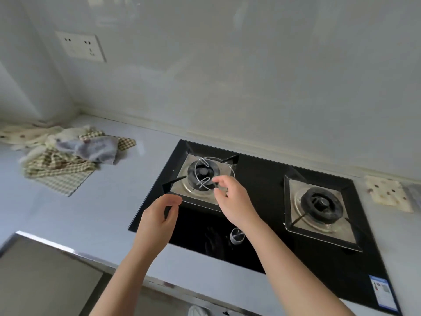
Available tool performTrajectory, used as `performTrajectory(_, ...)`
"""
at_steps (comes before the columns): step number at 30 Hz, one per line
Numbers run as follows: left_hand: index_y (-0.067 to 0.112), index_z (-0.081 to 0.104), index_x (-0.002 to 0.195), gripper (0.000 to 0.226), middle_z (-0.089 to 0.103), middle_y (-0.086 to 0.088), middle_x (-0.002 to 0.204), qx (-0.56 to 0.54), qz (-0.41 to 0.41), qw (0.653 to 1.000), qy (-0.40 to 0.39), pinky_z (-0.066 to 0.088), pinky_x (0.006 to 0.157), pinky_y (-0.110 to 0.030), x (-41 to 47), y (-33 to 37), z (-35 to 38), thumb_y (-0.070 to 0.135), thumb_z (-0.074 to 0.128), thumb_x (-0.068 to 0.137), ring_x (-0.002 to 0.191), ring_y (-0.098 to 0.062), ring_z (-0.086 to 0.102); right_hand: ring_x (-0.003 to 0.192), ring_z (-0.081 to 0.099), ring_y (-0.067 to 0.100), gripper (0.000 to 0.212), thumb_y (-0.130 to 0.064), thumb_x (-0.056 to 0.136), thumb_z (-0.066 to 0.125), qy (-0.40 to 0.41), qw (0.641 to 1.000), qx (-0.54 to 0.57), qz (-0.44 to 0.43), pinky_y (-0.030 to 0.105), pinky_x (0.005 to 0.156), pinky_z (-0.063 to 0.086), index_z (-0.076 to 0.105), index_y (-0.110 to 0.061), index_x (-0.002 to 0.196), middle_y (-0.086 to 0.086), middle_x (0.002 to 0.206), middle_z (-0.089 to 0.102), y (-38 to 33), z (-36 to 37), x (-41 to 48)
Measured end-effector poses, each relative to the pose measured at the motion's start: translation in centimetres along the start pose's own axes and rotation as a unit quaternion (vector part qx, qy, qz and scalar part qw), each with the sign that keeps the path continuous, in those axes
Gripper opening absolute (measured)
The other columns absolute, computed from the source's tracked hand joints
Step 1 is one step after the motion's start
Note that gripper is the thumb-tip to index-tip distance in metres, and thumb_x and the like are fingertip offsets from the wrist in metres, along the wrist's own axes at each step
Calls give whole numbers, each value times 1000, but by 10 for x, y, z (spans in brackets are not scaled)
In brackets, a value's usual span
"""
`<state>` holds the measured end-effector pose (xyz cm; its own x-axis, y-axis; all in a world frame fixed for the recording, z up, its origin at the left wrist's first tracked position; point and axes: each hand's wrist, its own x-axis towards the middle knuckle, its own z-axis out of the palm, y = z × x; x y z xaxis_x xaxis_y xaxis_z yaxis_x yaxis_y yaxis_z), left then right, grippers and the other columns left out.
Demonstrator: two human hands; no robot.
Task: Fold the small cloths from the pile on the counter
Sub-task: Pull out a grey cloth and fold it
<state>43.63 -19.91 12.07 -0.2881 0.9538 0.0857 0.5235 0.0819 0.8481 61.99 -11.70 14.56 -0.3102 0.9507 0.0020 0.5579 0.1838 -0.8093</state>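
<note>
Across the grey counter (pixel 109 201), the black hob (pixel 257 179) fills the middle. The pile of small cloths (pixel 66 160) lies crumpled at the far left, well apart from us. Our left hand (pixel 157 220) and right hand (pixel 232 199) hover over the hob, fingers loosely curled, holding nothing. We judge the reach goes left: we should lift one cloth by two corners and spread it flat on bare counter.

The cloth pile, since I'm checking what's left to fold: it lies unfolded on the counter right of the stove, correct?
No. The head view shows the cloth pile unfolded on the counter left of the stove, not right.
</note>
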Motion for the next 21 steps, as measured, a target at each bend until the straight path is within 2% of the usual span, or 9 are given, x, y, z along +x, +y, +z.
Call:
performTrajectory(3, 24, 67, 101, 23, 66, 19, 102, -4, -16, 999, 45, 40, 79, -8, 31, -29, -43, 11, 49, 96, 98, 1, 60, 109, 47, -3, 28, -18, 99, 48, -36, 999, -12, -28, 15, 94, 39, 57, -21, 126, -8, 129, 54, -34, 40, 47)
performTrajectory(5, 24, 66, 99, 23, 67, 16, 101, -2, -35, 998, 55, 41, 81, -12, 47, -50, -68, 10, 49, 96, 98, -1, 60, 103, 52, -2, 27, -18, 99, 47, -63, 998, -17, -26, 12, 87, 40, 58, -22, 124, -8, 125, 54, -54, 69, 69)
performTrajectory(8, 23, 67, 99, 22, 67, 16, 100, 17, -43, 997, 57, 41, 81, -14, 75, -90, -108, 9, 50, 95, 98, 0, 60, 111, 50, 4, 26, -19, 98, 48, -108, 993, -34, -22, 21, 92, 38, 58, -21, 122, -10, 125, 53, -74, 121, 99)
performTrajectory(11, 22, 68, 95, 22, 67, 15, 98, 37, -59, 996, 50, 42, 80, -20, 105, -144, -154, 6, 52, 93, 95, -3, 61, 119, 50, 11, 26, -17, 96, 48, -149, 988, -49, -9, 23, 94, 37, 59, -19, 120, -5, 129, 54, -90, 179, 127)
performTrajectory(14, 24, 66, 90, 24, 68, 13, 93, 54, -86, 995, 23, 43, 79, -26, 146, -203, -206, 3, 55, 91, 93, -9, 63, 120, 51, 16, 27, -16, 97, 47, -161, 984, -69, 19, 25, 93, 40, 59, -15, 121, 0, 131, 53, -107, 237, 159)
performTrajectory(18, 23, 68, 90, 25, 68, 8, 92, 102, -98, 990, -20, 43, 77, -25, 192, -260, -266, 1, 56, 88, 89, -10, 62, 117, 55, 20, 27, -14, 95, 50, -161, 979, -76, 96, 22, 88, 40, 61, -14, 120, 3, 131, 55, -128, 303, 195)
performTrajectory(21, 18, 71, 93, 20, 70, 5, 95, 114, -91, 989, -30, 44, 76, -26, 227, -288, -299, 4, 58, 88, 88, -12, 63, 118, 55, 22, 28, -15, 94, 51, -156, 977, -81, 123, 24, 92, 42, 62, -14, 120, 5, 131, 57, -142, 336, 220)
